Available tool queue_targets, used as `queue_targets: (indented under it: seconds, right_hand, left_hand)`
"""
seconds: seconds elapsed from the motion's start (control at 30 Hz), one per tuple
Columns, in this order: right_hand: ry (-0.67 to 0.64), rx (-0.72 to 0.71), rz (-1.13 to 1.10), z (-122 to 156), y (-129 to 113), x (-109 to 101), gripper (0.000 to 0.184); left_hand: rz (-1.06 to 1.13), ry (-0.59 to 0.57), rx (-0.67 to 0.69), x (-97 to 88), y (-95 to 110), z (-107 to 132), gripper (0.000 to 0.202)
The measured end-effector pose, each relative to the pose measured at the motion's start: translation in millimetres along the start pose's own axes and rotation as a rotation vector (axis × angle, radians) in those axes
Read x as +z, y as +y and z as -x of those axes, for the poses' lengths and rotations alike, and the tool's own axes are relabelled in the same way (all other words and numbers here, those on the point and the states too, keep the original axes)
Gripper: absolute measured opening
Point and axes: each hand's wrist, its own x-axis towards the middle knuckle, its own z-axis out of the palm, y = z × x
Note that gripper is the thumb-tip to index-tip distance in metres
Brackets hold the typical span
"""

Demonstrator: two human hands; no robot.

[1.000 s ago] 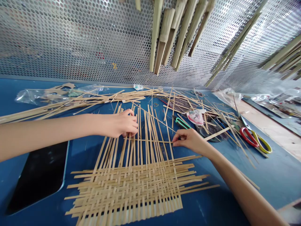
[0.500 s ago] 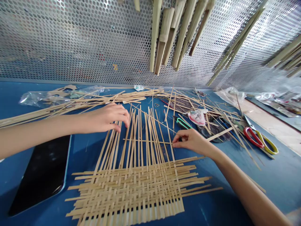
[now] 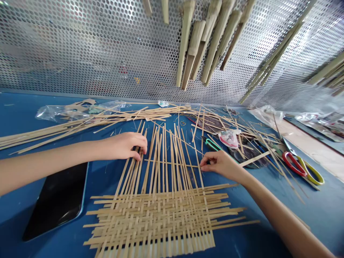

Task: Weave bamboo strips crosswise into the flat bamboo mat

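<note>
A woven mat of pale bamboo strips (image 3: 161, 215) lies in front of me, with loose upright strips fanning out from its far side. My left hand (image 3: 131, 145) is over the left group of these strips, fingers curved and thumb apart; contact with them is hard to make out. Between the thumb and fingers of my right hand (image 3: 217, 164) is the right end of a thin bamboo strip (image 3: 172, 163). That strip runs crosswise over the upright strips, beyond the woven part and apart from it.
A phone (image 3: 57, 200) lies left of the mat. Loose bamboo strips (image 3: 118, 116) and a plastic bag (image 3: 57, 113) lie at the back. Right of my hand are a green-handled cutter (image 3: 212, 144) and red-and-yellow scissors (image 3: 302, 166). Bamboo pieces (image 3: 197, 50) hang before a perforated metal panel (image 3: 80, 50).
My left hand has come lower and nearer over the left strips, its fingers drawn closer together. My right hand keeps its grip on the crosswise strip. The whole view has shifted slightly.
</note>
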Motion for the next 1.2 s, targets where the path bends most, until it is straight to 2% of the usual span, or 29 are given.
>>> queue_targets:
  seconds: [0.17,0.5,0.67,0.87,1.0,1.2]
  right_hand:
    - [-0.013,0.007,-0.022,-2.9,0.7,1.2,0.016]
    - [0.017,0.03,-0.062,-6.0,-2.8,5.6,0.015]
    - [0.021,0.028,-0.056,-2.6,-5.7,-0.6,0.022]
    - [-0.027,0.044,0.068,4.3,-5.3,-15.8,0.008]
    - [-0.014,0.061,0.076,1.7,-5.1,-14.6,0.008]
    - [-0.005,0.076,0.052,-3.4,1.0,-10.5,0.011]
  left_hand:
    - [0.044,0.006,-0.036,0.0,0.2,1.6,0.003]
    - [0.07,-0.004,-0.105,-0.2,6.0,5.0,0.015]
    - [0.023,-0.001,-0.102,1.5,4.9,7.0,0.014]
    - [-0.179,0.031,-0.038,2.1,17.3,18.6,0.014]
    - [-0.214,0.049,-0.065,4.6,27.2,30.0,0.008]
    - [-0.205,0.096,-0.115,11.6,28.5,43.1,0.016]
